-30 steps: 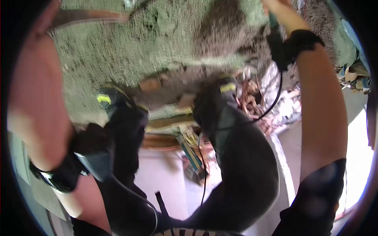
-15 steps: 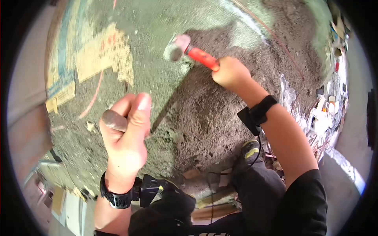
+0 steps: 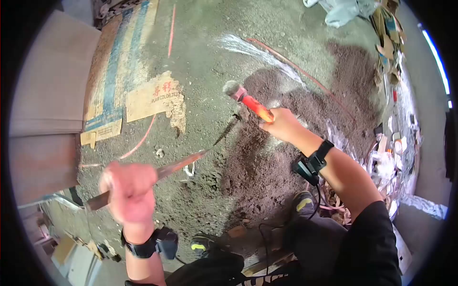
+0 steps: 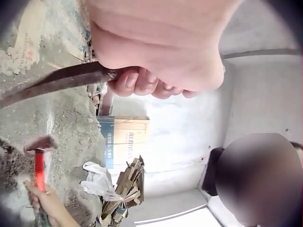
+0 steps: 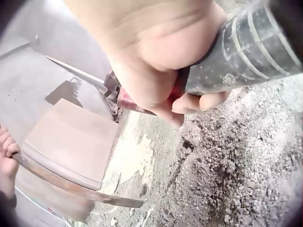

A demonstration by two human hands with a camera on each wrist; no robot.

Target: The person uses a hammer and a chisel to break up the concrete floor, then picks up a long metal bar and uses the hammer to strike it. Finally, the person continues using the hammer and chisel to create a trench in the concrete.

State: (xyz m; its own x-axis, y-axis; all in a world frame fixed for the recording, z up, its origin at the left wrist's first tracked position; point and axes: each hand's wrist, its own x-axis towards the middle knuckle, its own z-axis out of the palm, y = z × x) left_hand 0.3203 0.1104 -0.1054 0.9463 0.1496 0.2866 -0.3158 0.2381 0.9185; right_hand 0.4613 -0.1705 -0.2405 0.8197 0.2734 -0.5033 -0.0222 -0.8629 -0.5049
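Observation:
My left hand (image 3: 131,193) grips a rusty pry bar (image 3: 179,164) with curled fingers. One end juts out left of the hand, and the long end points right over the rough ground. In the left wrist view, the pry bar (image 4: 61,85) bends slightly beyond the fingers; its flattened end shows in the right wrist view. My right hand (image 3: 286,125) holds a hammer (image 3: 256,108) by its handle, with the dusty head toward the upper left. Its ribbed black grip (image 5: 246,52) emerges from the palm in the right wrist view. The two tools are apart.
Crumbly soil (image 3: 248,176) covers the ground before my feet. Torn printed cardboard (image 3: 155,97) lies farther left, beside large panels (image 3: 52,81). Scraps and plastic litter (image 3: 389,157) line the right side, and a whitish plastic bag (image 3: 341,13) lies at the far edge.
The head view has shifted from my legs to the ground ahead. My left hand has turned, so the pry bar now slants across the view. The hammer stays in my right hand, slightly lower.

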